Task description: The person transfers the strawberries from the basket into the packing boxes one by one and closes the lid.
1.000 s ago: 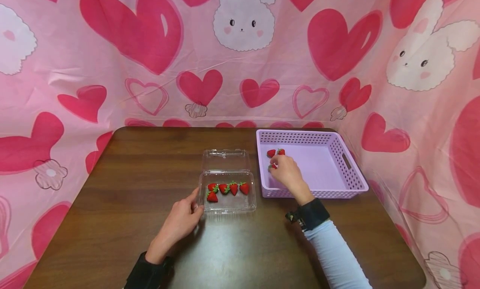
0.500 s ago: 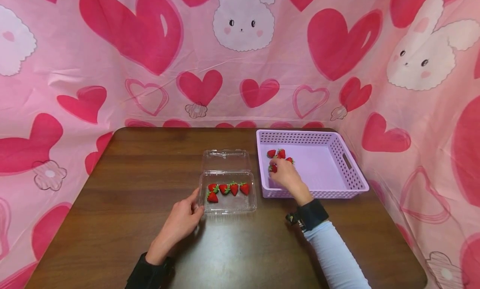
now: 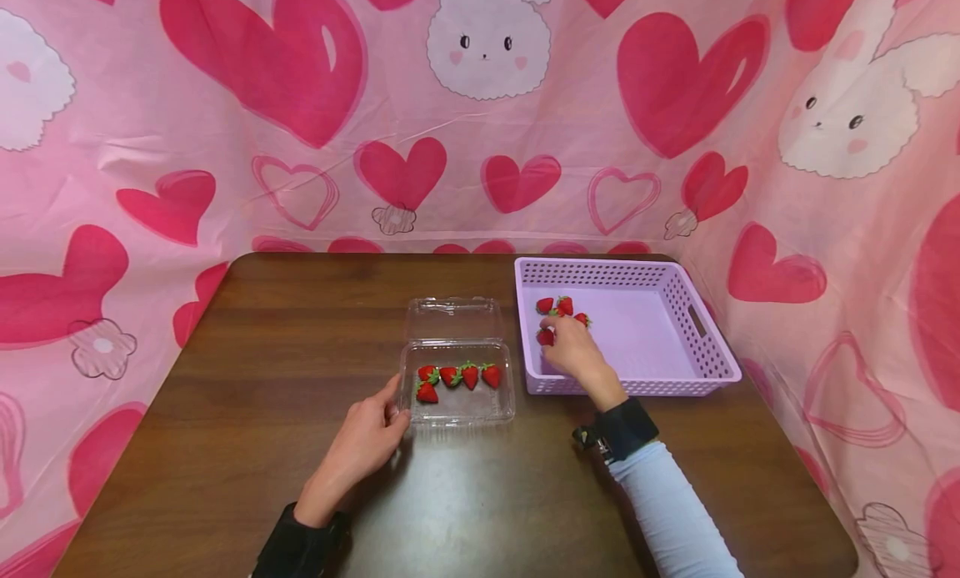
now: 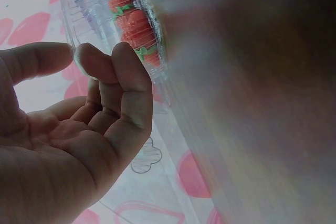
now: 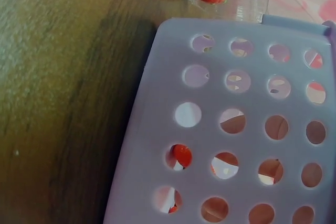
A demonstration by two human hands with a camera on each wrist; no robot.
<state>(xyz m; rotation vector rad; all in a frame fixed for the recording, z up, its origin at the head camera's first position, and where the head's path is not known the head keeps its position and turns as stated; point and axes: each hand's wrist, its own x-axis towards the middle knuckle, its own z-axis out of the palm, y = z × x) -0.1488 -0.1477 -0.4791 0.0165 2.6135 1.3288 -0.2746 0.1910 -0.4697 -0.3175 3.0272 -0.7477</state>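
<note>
My left hand pinches the left rim of a clear plastic clamshell container between thumb and fingers; its lid lies folded back. Several red strawberries with green leaves sit inside, most in a row along the back. The left wrist view shows the thumb and index finger meeting at the container's edge. Inside a lilac basket, my right hand has its curled fingers at a strawberry, partly hidden by them. Through the basket wall's holes, the right wrist view shows only bits of that hand.
Behind the right hand lie more strawberries in the basket's left part. The basket's perforated walls stand up around them, close to the container's right side. A brown wooden table bears everything; a pink heart-printed cloth hangs behind and beside it.
My right hand has shifted slightly toward me inside the basket, uncovering a strawberry behind it and more of the one at its fingertips. My left hand and the container stay put.
</note>
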